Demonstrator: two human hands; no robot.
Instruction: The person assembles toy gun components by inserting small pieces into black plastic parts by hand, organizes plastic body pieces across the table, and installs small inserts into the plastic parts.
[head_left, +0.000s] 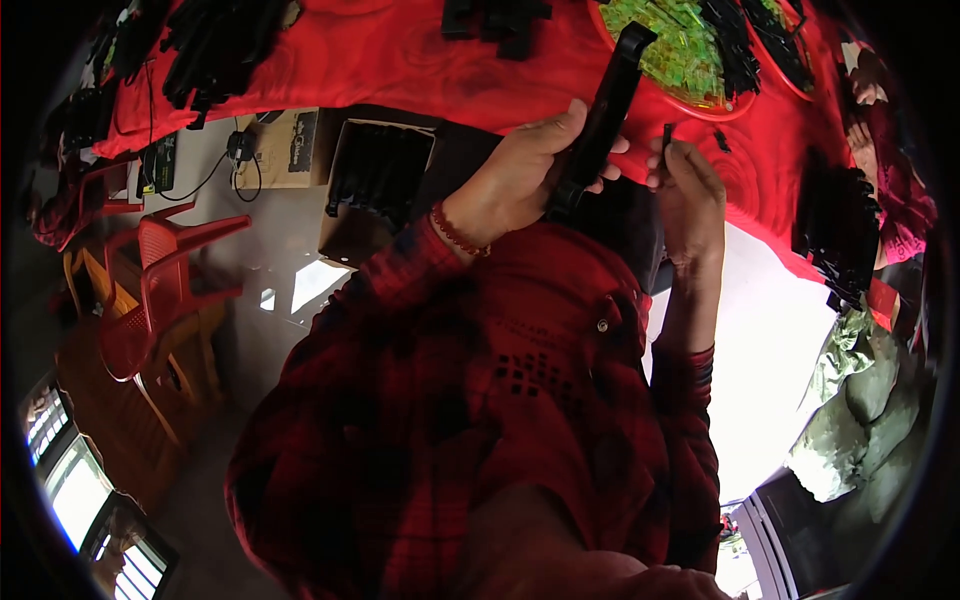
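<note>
In the head view, the long black bar [603,125] is what draws my eye: held up in front of the person's chest, just off the near edge of the red-clothed table [400,60], its far end tipped to the right. I'd take it for moulded plastic, light and stiff, with a smooth face that might slide a little under dry fingers. The middle of its length seems the place to grip, leaving the narrower ends free of strain.

That is about where the left hand [525,165] has it: the thumb lies along the left side, the fingers wrap behind, and their tips show past the right side, closed round the bar. The left forearm slants in from the near left, a beaded bracelet [460,235] at the wrist.

The right forearm runs almost straight away from the body, the wrist turned so the fingers point left. The right hand [693,190] pinches a small dark strip [667,138] between thumb and fingertips, near the bar but apart from it. The strip looks slight, perhaps easily dropped; how firmly it's pinched I can't tell.

Beyond, to the far right, a red-rimmed tray [700,111] holds glossy green pieces [660,50].
</note>
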